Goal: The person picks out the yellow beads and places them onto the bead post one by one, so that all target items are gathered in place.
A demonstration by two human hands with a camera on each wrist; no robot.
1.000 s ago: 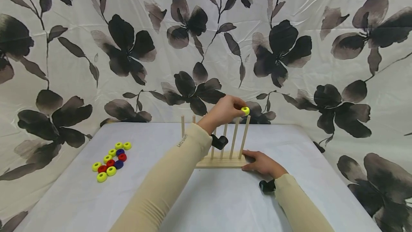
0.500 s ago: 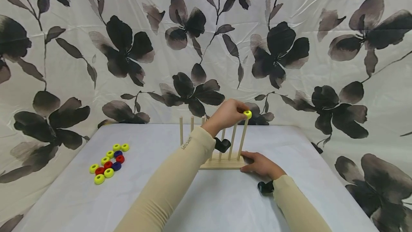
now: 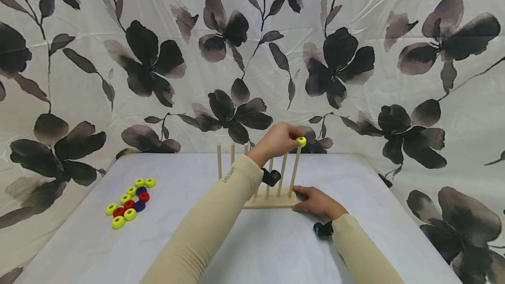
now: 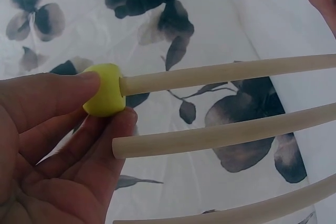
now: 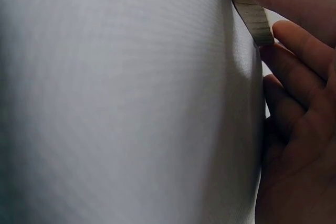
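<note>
Between thumb and fingers my left hand [image 3: 276, 141] pinches a yellow ring [image 3: 301, 141]. In the left wrist view the ring [image 4: 106, 92] sits on the tip of the rightmost wooden peg [image 4: 210, 76], and the peg's end enters its hole. That peg belongs to a wooden peg rack [image 3: 272, 205] with several upright pegs in a row; the left forearm hides part of it. My right hand [image 3: 318, 201] grips the right end of the rack's base, thumb in front. The right wrist view shows the base's corner [image 5: 257, 27] between the thumb and fingers.
To the left on the white table [image 3: 252, 249] lies a cluster of loose rings: several yellow ones [image 3: 118, 222], red ones [image 3: 128, 204] and blue ones [image 3: 140, 206]. A floral cloth [image 3: 221, 69] hangs behind the table's far edge.
The left hand has brought the yellow ring from just above the rightmost peg down onto its tip. The right hand keeps its hold on the base. The head view has shifted slightly.
</note>
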